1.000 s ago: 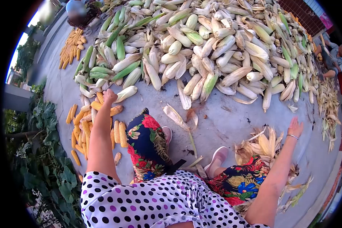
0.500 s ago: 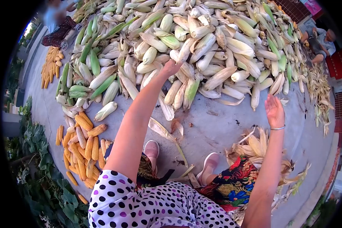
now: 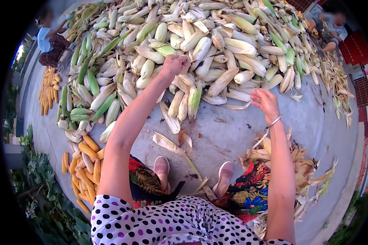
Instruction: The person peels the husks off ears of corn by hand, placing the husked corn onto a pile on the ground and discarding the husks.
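My left hand is closed at the near edge of a big heap of corn ears in their husks. Its fingers wrap round a husked-over ear of corn, which is mostly hidden by the hand and blends into the pale ears behind. To the right, my right hand hovers over the ground just in front of the heap. Its fingers are loosely bent and apart, holding nothing, and a bracelet circles the wrist.
Peeled yellow cobs lie piled at my left. Stripped husks gather by my right leg, and one loose husk lies before my feet. One person sits at far left, another person at far right. Leafy plants border the left.
My left hand has drawn back slightly to the left, and the ear it gripped no longer shows plainly. My right hand has moved left toward the middle, its fingers more bent. The view has shifted a little.
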The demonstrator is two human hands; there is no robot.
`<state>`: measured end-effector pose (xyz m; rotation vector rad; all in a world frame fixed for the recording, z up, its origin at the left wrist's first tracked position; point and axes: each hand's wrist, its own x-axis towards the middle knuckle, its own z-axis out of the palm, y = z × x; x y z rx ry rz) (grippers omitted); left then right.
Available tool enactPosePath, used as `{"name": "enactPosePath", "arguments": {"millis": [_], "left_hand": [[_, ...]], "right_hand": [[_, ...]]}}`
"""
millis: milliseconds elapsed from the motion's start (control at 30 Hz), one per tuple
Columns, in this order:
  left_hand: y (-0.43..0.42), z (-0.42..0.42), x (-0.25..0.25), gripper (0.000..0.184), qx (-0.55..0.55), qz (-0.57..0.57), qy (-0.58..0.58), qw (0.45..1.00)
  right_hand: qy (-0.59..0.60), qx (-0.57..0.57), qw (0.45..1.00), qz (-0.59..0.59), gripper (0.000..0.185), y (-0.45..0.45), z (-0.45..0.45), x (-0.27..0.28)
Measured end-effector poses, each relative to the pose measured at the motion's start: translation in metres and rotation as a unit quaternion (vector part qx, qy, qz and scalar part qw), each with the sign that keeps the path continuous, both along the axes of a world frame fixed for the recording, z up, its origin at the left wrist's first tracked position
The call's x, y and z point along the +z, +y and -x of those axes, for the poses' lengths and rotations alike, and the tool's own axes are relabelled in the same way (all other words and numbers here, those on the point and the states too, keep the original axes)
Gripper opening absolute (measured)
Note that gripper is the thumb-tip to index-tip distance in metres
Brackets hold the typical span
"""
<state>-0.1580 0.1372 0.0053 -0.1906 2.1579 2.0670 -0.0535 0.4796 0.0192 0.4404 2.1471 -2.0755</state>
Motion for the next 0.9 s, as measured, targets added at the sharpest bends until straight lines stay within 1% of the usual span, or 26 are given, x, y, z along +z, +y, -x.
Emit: {"name": "enactPosePath", "arguments": {"millis": [33,67,100,133,200,300,333,467,500,533,567,600,633,667,700,733,767,833,900], "left_hand": [[-0.003,-0.017,0.015,0.026,-0.026,-0.046,-0.028,0.998],[-0.011,-0.031,0.026,0.025,-0.053,-0.091,-0.056,0.993],[-0.013,-0.045,0.036,0.025,-0.080,-0.136,-0.084,0.984],[-0.010,-0.063,0.046,0.025,-0.090,-0.167,-0.095,0.977],[-0.003,-0.101,0.061,0.025,-0.109,-0.230,-0.117,0.960],[0.010,-0.139,0.083,0.024,-0.163,-0.320,-0.130,0.924],[0.012,-0.147,0.091,0.025,-0.156,-0.345,-0.123,0.917],[0.020,-0.169,0.114,0.027,-0.141,-0.439,-0.109,0.881],[0.023,-0.172,0.118,0.028,-0.142,-0.460,-0.109,0.869],[0.028,-0.176,0.125,0.030,-0.136,-0.502,-0.120,0.845],[0.032,-0.177,0.129,0.031,-0.155,-0.523,-0.108,0.831],[0.036,-0.176,0.132,0.032,-0.173,-0.544,-0.097,0.815],[0.039,-0.176,0.134,0.032,-0.192,-0.565,-0.086,0.798],[0.041,-0.177,0.137,0.034,-0.177,-0.575,-0.078,0.795],[0.041,-0.178,0.138,0.034,-0.194,-0.562,-0.062,0.802],[0.039,-0.182,0.140,0.034,-0.209,-0.549,-0.048,0.808],[0.036,-0.185,0.142,0.035,-0.223,-0.534,-0.030,0.815],[0.028,-0.194,0.141,0.036,-0.249,-0.416,0.045,0.874],[0.025,-0.205,0.139,0.037,-0.287,-0.278,0.132,0.907]], "right_hand": [[0.059,0.045,0.993,-0.088,0.043,-0.011,0.004,-0.013],[0.117,0.088,0.973,-0.176,0.055,-0.022,0.004,-0.023],[0.178,0.119,0.932,-0.292,0.065,-0.040,-0.003,-0.013],[0.235,0.148,0.872,-0.405,0.077,-0.059,-0.010,-0.003],[0.346,0.210,0.804,-0.435,0.089,-0.086,-0.021,0.001],[0.343,0.260,0.808,-0.403,0.090,-0.112,-0.040,0.016],[0.317,0.225,0.865,-0.318,0.079,-0.118,-0.043,0.019],[0.259,0.220,0.900,-0.274,0.061,-0.123,-0.056,0.052],[0.253,0.250,0.908,-0.220,0.061,-0.125,-0.059,0.053],[0.245,0.279,0.914,-0.165,0.060,-0.130,-0.063,0.055],[0.235,0.307,0.915,-0.110,0.060,-0.133,-0.068,0.057],[0.161,0.336,0.928,-0.010,0.054,-0.134,-0.077,0.058],[0.139,0.353,0.924,0.051,0.052,-0.138,-0.080,0.059],[0.116,0.368,0.916,0.111,0.050,-0.141,-0.081,0.059],[0.092,0.380,0.904,0.172,0.048,-0.141,-0.082,0.058],[0.110,0.377,0.898,0.197,0.043,-0.141,-0.082,0.062],[0.105,0.386,0.891,0.215,0.043,-0.139,-0.083,0.066],[0.092,0.402,0.875,0.253,0.043,-0.135,-0.087,0.074],[0.124,0.372,0.894,0.218,0.042,-0.127,-0.086,0.079]]}}
